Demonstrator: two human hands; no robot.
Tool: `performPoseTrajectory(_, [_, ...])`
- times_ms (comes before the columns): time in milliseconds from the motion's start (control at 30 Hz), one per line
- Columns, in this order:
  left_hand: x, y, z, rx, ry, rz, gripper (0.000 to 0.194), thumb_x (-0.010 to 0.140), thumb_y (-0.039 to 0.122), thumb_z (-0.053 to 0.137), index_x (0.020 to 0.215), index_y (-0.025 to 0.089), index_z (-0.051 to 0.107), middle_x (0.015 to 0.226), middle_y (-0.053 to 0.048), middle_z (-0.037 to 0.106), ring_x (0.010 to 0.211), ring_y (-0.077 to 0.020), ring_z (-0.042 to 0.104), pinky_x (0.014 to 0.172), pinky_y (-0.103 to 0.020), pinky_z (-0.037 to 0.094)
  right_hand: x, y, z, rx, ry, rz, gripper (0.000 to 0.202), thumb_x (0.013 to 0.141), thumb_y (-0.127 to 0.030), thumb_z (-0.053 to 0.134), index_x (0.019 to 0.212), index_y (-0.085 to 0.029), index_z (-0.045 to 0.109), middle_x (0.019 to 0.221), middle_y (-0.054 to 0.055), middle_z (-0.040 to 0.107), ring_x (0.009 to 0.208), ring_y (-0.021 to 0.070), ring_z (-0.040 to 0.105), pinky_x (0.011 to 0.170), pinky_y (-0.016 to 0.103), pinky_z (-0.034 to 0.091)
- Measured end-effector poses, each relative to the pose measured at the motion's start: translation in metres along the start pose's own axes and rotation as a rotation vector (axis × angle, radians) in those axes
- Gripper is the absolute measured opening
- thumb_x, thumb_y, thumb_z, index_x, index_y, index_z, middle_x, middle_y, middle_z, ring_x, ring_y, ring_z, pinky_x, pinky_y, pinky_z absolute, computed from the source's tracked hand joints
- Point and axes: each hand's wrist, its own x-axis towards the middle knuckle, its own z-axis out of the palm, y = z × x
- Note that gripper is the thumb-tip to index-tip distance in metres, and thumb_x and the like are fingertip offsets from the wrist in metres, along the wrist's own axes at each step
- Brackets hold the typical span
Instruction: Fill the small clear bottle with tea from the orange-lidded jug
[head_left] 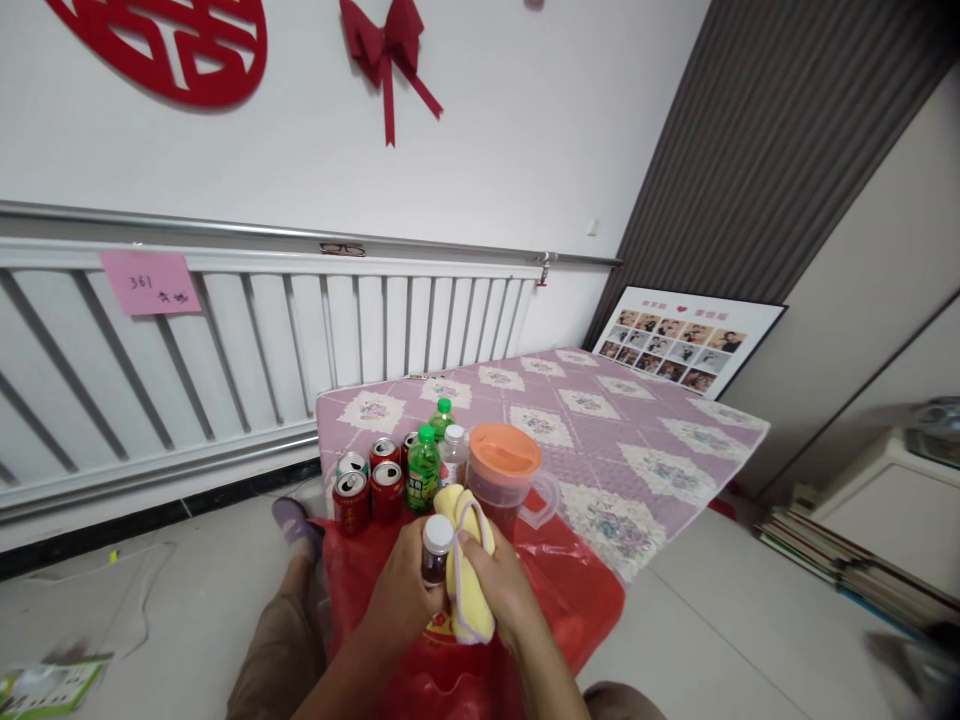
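Note:
My left hand [403, 582] is wrapped round a small bottle [436, 548] with a white cap and dark contents, held upright above a red plastic bag [559, 590]. In my right hand [504, 580] is a folded yellow cloth [470, 585] with a pale purple edge, right beside the bottle. Whether the cloth touches the bottle I cannot tell. Just beyond my hands stand a green drink bottle [424, 475], a white-capped bottle [454, 455] and a clear pitcher [501, 492] with an orange lid. Several opened drink cans [386, 490] are grouped to the left.
A purple patterned cloth [592, 400] covers the table. Behind it runs a white radiator [277, 330] with a pink note [150, 282] on it. A photo board [682, 340] leans at the far right corner. A slipper-clad foot [296, 522] is left of the table.

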Motion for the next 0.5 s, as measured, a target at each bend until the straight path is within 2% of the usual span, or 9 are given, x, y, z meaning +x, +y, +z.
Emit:
performPoseTrajectory(100, [0.000, 0.001, -0.001, 0.055, -0.014, 0.008, 0.059, 0.069, 0.014, 0.065, 0.125, 0.017, 0.048, 0.120, -0.011, 0.059, 0.111, -0.0280, 0.056, 0.097, -0.041, 0.045, -0.003, 0.015, -0.005, -0.022, 0.036, 0.026, 0.045, 0.084, -0.041, 0.057, 0.121, -0.016, 0.059, 0.115, 0.011, 0.072, 0.101, 0.0300, 0.068, 0.084, 0.041, 0.054])
performPoseTrajectory(267, [0.001, -0.002, -0.002, 0.051, -0.047, 0.014, 0.061, 0.071, 0.021, 0.070, 0.127, 0.016, 0.046, 0.121, -0.012, 0.058, 0.112, -0.0285, 0.057, 0.098, -0.042, 0.044, -0.008, 0.025, -0.013, -0.203, 0.076, -0.081, 0.042, 0.081, -0.036, 0.058, 0.119, -0.017, 0.063, 0.115, 0.011, 0.072, 0.105, 0.0292, 0.066, 0.094, 0.043, 0.049])
performPoseTrajectory(367, [0.001, -0.001, -0.004, 0.036, -0.057, 0.021, 0.061, 0.073, 0.024, 0.071, 0.128, 0.016, 0.047, 0.123, -0.012, 0.059, 0.113, -0.0290, 0.056, 0.100, -0.042, 0.044, -0.016, 0.022, -0.008, -0.229, 0.109, -0.134, 0.047, 0.082, -0.034, 0.057, 0.126, -0.018, 0.059, 0.125, 0.011, 0.067, 0.113, 0.0280, 0.063, 0.100, 0.042, 0.047])
performPoseTrajectory(500, [0.000, 0.008, -0.007, -0.035, -0.084, 0.032, 0.053, 0.080, 0.030, 0.067, 0.129, 0.019, 0.049, 0.124, -0.011, 0.059, 0.111, -0.0280, 0.057, 0.099, -0.041, 0.046, -0.028, 0.006, 0.009, -0.214, 0.187, -0.199, 0.061, 0.084, -0.041, 0.059, 0.140, -0.019, 0.047, 0.138, 0.012, 0.058, 0.125, 0.0269, 0.055, 0.105, 0.040, 0.043])
